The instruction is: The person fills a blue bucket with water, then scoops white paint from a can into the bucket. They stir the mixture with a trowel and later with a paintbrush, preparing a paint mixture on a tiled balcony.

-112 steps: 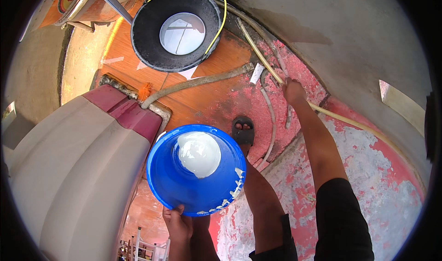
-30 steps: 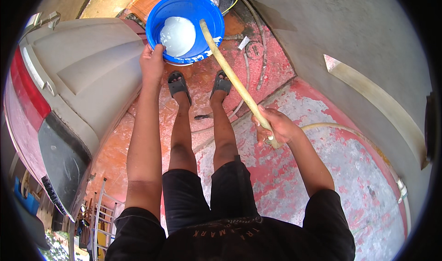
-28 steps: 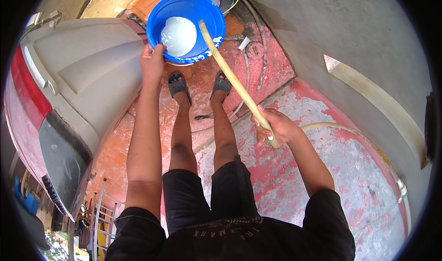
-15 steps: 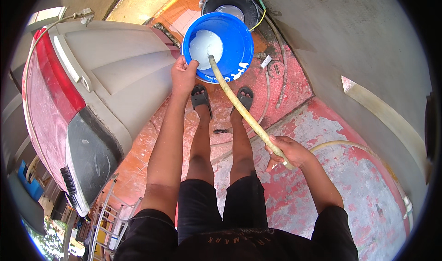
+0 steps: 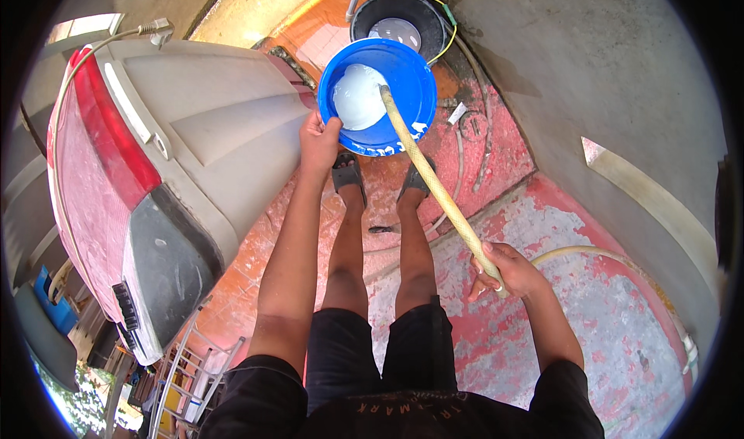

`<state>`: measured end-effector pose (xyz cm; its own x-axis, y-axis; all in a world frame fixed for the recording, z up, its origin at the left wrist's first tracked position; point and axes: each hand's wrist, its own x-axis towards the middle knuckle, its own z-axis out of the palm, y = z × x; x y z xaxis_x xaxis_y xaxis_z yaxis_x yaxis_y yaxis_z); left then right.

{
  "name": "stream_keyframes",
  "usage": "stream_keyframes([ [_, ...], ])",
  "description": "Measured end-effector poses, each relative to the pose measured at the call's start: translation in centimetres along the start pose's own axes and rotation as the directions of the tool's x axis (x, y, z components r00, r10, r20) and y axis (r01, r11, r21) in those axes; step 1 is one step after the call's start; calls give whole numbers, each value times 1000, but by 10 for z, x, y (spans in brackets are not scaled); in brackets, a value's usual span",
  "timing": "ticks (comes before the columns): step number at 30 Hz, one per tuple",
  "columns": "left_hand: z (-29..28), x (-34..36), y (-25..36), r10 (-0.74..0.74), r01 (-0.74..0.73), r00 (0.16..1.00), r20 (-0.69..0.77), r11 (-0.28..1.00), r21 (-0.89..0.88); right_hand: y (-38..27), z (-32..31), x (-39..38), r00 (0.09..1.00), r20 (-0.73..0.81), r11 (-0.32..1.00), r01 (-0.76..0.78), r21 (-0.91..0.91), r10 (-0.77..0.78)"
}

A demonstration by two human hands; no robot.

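A blue bucket (image 5: 422,79) with cloudy white liquid (image 5: 360,98) in it is in front of my feet. My left hand (image 5: 318,141) is closed on its near left rim, thumb over the edge. My right hand (image 5: 508,270) is wrapped round a pale yellow hose (image 5: 434,183), which slants up and left across the bucket's near rim. Its dark open end is over the right side of the liquid; I cannot tell whether it touches it. White splashes mark the near rim. Whether the bucket rests on the floor is hidden.
A black bucket (image 5: 362,24) with greyish liquid and a yellow-green handle stands behind the blue one. A large grey and red washing-machine-like appliance (image 5: 221,113) is at the left. Thin hoses (image 5: 484,141) lie along the right wall (image 5: 604,67). A metal rack (image 5: 186,373) is at lower left.
The hose end has moved right across the bucket, from the middle of the white liquid to its right side. The whole view has shifted slightly; both hands keep their hold.
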<state>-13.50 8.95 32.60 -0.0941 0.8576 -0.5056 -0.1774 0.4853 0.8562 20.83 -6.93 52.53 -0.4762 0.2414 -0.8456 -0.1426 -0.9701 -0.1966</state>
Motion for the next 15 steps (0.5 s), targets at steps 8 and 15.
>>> stream_keyframes([
  [8,-3,-41,9,-145,128,988,-56,965,-229,-5,-46,7,897,-214,918,354,-177,-387],
  [15,-9,-75,16,-135,137,991,23,964,-227,7,-106,51,873,-356,933,250,-258,-332],
])
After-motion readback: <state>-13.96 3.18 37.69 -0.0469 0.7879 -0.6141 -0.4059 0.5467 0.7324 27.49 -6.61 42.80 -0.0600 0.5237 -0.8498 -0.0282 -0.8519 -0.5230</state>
